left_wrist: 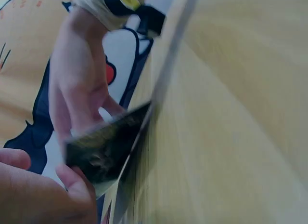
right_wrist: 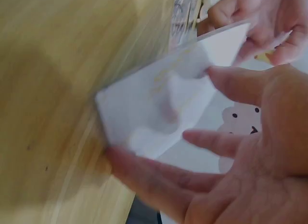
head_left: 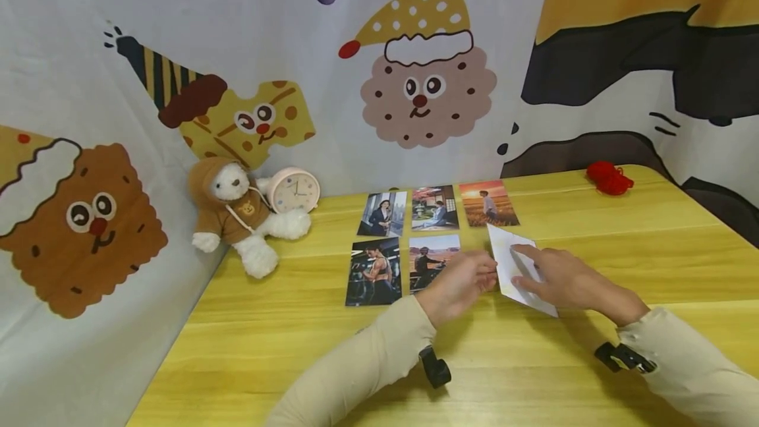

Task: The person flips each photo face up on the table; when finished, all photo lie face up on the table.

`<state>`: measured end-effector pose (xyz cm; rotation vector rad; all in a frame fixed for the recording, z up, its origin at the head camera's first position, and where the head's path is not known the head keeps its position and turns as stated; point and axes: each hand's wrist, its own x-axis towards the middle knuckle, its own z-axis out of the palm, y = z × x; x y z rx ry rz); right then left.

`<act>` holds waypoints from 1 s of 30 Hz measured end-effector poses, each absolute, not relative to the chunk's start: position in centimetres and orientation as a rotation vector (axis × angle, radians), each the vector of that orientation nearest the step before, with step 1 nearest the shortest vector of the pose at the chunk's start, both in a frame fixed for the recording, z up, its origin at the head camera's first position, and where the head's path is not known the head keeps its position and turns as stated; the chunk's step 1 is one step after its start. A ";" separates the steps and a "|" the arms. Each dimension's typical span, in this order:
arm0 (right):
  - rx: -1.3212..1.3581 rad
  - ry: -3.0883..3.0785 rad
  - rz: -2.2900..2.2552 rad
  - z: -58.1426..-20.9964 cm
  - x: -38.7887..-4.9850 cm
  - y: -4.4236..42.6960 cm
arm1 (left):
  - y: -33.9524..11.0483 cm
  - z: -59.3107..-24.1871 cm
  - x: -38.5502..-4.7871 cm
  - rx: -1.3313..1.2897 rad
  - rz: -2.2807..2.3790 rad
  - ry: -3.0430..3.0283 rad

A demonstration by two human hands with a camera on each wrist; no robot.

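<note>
A photo card (head_left: 516,275) is tilted up on its edge on the table, its white back turned to my right hand. In the left wrist view its dark picture side shows, blurred. My left hand (head_left: 459,285) pinches the card's left edge, fingers partly hidden. My right hand (head_left: 569,279) touches the white back with spread, fairly straight fingers (right_wrist: 216,142). Two rows of photo cards lie face up beyond: a suited person (head_left: 382,214), a seated person by a garden (head_left: 435,208), a sunset field (head_left: 489,204), a gym scene (head_left: 373,272) and a motorbike rider (head_left: 428,259).
A white plush toy (head_left: 243,209) in a brown hoodie sits at the table's back left beside a round clock (head_left: 294,191). Red yarn (head_left: 609,178) lies at the back right. A cartoon-printed cloth (head_left: 267,25) hangs behind the yellow wooden table (head_left: 249,361).
</note>
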<state>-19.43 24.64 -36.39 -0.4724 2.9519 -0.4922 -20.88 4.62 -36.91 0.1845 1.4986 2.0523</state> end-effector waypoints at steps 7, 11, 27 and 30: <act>-0.579 2.853 -0.801 -36.3 -19.1 24.3 | 4.1 -37.2 -21.5 0.232 2.019 1.555; -0.639 2.806 -0.956 -36.1 -19.1 24.0 | 3.9 -37.1 -21.8 0.259 1.998 1.556; -0.795 2.801 -1.526 -34.0 -17.6 22.1 | 3.2 -35.6 -21.2 0.519 1.760 2.053; -0.752 2.816 -1.509 -33.9 -17.7 22.1 | 3.2 -35.6 -21.3 0.587 1.632 2.222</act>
